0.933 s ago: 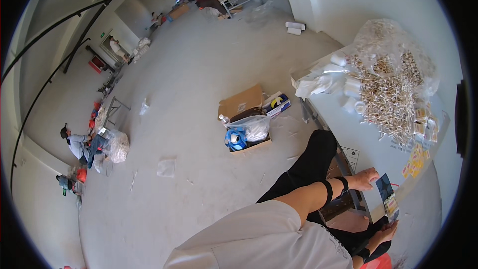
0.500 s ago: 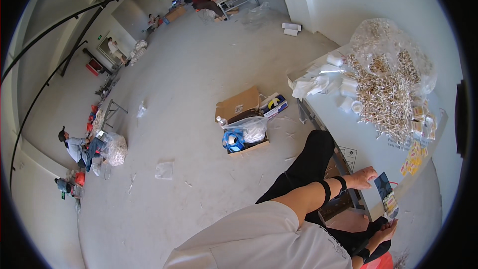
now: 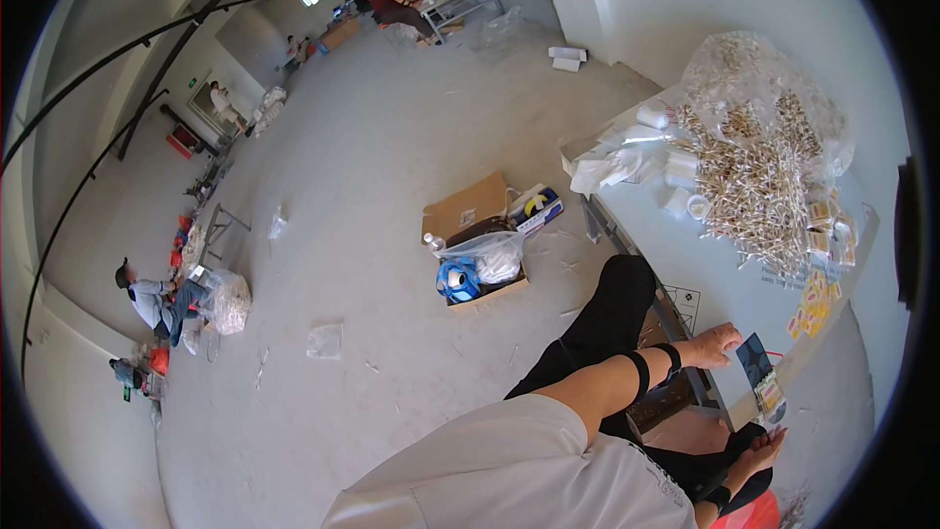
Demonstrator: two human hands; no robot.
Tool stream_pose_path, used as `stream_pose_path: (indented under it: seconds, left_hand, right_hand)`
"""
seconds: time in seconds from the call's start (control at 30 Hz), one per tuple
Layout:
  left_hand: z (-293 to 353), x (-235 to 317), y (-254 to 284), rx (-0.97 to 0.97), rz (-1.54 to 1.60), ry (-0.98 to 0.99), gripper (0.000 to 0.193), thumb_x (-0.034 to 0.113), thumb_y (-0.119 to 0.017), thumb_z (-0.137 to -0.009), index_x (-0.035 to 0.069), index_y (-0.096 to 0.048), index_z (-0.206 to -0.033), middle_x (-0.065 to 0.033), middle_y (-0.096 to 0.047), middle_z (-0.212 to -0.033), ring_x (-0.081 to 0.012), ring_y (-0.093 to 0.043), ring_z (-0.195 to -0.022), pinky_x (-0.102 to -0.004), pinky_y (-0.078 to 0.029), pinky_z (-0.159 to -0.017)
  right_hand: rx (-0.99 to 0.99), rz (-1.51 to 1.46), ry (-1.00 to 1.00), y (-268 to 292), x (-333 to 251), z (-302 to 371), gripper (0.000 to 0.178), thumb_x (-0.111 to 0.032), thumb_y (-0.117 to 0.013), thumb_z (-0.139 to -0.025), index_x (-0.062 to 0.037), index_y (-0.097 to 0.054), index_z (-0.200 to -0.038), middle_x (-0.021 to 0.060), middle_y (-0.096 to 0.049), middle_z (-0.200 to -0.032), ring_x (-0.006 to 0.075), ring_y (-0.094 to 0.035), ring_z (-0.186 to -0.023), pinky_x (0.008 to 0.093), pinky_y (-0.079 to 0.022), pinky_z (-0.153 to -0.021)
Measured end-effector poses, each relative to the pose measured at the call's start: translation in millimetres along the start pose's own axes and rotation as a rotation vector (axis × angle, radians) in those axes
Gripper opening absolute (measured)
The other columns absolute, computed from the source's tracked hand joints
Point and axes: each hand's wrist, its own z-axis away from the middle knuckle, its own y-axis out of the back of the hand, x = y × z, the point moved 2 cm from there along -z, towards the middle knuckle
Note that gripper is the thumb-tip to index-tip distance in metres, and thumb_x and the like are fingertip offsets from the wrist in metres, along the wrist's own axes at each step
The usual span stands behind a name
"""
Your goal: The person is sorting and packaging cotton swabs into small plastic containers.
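Observation:
My left hand (image 3: 712, 345) rests at the near edge of the table (image 3: 676, 245), fingers curled closed; what they hold, if anything, is too small to make out. Just beside it stands a dark blue patterned panel (image 3: 754, 360), with a small yellow-and-white packet (image 3: 769, 395) against its lower end. My right hand (image 3: 761, 453) is lower, past the table edge and close to that packet, fingers stretched out with nothing visible in them. Farther up the table lies a big heap of cotton swabs (image 3: 759, 186), partly under a clear plastic bag (image 3: 749, 69). Yellow-and-white cards (image 3: 815, 304) lie beside the heap.
White round tubs (image 3: 682, 171) and white plastic bags (image 3: 607, 171) sit at the table's left end. On the floor, left of my knee, stands an open cardboard box (image 3: 470, 211) with bags and a bottle. Seated co-workers (image 3: 157, 299) are far off.
The whole view has shifted very slightly. Both hands keep nearly the same places beside the panel and packet.

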Motion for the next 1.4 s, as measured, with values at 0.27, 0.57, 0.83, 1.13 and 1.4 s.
stream_pose_path:
  seconds: [0.27,0.57,0.83,1.13,1.4]
  left_hand:
    - [-2,1,1,-0.039,-0.024,0.01,0.031,0.005,-0.064,-0.061,0.005,-0.05,-0.088,-0.0059,-0.042,-0.082,-0.0229,-0.044,-0.078,-0.0336,-0.04,-0.069]
    - [9,1,-5,-0.037,0.017,0.077,0.03,0.007,-0.066,-0.059,0.003,-0.055,-0.087,-0.0105,-0.047,-0.087,-0.0264,-0.049,-0.083,-0.0338,-0.042,-0.072]
    - [17,-1,-2,-0.081,0.022,0.082,0.028,0.007,-0.068,-0.061,0.002,-0.057,-0.086,-0.0108,-0.051,-0.085,-0.0267,-0.052,-0.08,-0.0338,-0.044,-0.07]
    - [19,1,-1,-0.057,0.032,0.066,0.029,0.005,-0.068,-0.062,0.002,-0.057,-0.089,-0.0105,-0.051,-0.086,-0.0246,-0.052,-0.08,-0.0336,-0.045,-0.07]
    - [19,2,-1,-0.044,0.052,0.058,0.029,0.004,-0.067,-0.061,0.002,-0.057,-0.088,-0.0101,-0.051,-0.086,-0.024,-0.052,-0.079,-0.0326,-0.045,-0.069]
  right_hand:
    - [-0.318,-0.249,-0.104,13,7,-18,0.037,-0.044,-0.057,-0.09,-0.0078,-0.061,-0.088,-0.0072,-0.045,-0.064,0.0052,-0.036,-0.054,0.0196,-0.026,-0.048]
    - [-0.178,-0.328,-0.187,2,3,-7,0.049,-0.052,-0.057,-0.087,-0.0037,-0.06,-0.094,-0.0022,-0.053,-0.072,0.0103,-0.043,-0.059,0.0221,-0.03,-0.05]
    - [-0.297,-0.299,-0.147,6,7,-7,0.048,-0.053,-0.051,-0.09,-0.007,-0.062,-0.083,-0.0011,-0.056,-0.07,0.0085,-0.045,-0.058,0.0205,-0.033,-0.05]
    - [-0.285,-0.315,-0.158,5,5,-1,0.046,-0.05,-0.051,-0.091,-0.0063,-0.062,-0.082,-0.001,-0.054,-0.069,0.0082,-0.044,-0.058,0.0205,-0.031,-0.049]
    - [-0.307,-0.302,-0.119,2,1,3,0.036,-0.044,-0.056,-0.091,-0.008,-0.061,-0.086,-0.0023,-0.056,-0.071,0.0074,-0.044,-0.058,0.0202,-0.031,-0.049]
